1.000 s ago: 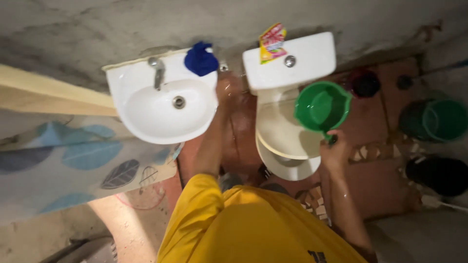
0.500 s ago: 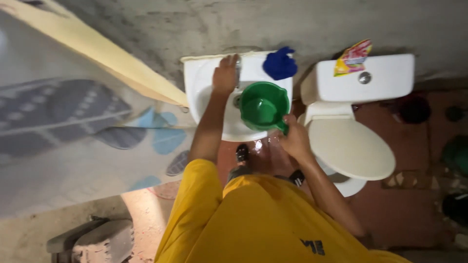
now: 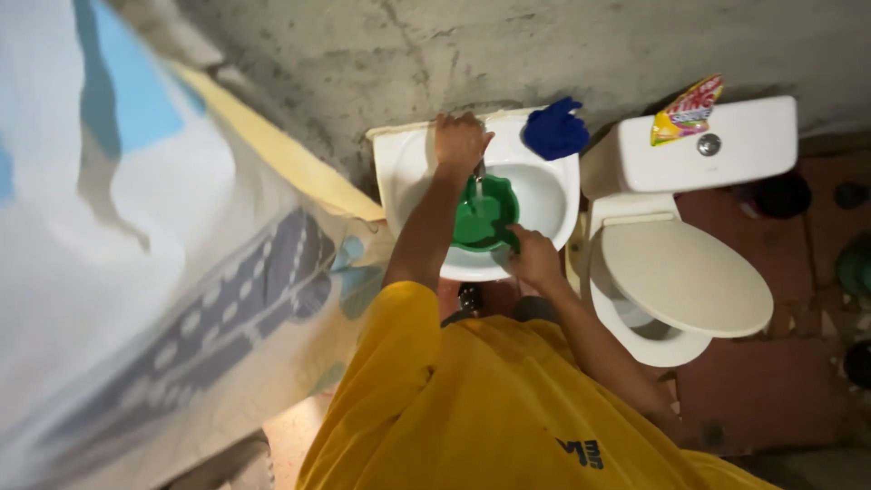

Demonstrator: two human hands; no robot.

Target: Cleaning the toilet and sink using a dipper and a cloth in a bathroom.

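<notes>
A: Yellow cloth, the sleeve of the shirt point(image 3: 490, 399), is seen nearest the camera. What is held beyond it?

B: A green plastic bowl point(image 3: 484, 216) is gripped at its near rim by the right hand point(image 3: 533, 257), whose fingers are closed around the edge. The bowl is held inside the white sink point(image 3: 544, 195), just under the tap.

A: Is anything seen in the bowl?

B: A thin stream of water is seen falling into it from the tap; how much has gathered cannot be told.

A: And the other hand?

B: The left hand point(image 3: 460, 141) is laid on the tap at the back of the sink, fingers curled down over it, so the tap itself is mostly hidden.

A: What is found around the sink?

B: A blue cloth point(image 3: 555, 129) is bunched on the sink's far right corner. Just beside the sink, to the right, a white toilet point(image 3: 680, 272) is set with its lid shut, and a colourful packet point(image 3: 687, 111) is propped on its cistern. To the left, much of the view is blocked by a patterned curtain point(image 3: 163, 272). A rough grey wall point(image 3: 408, 45) is seen behind everything.
</notes>
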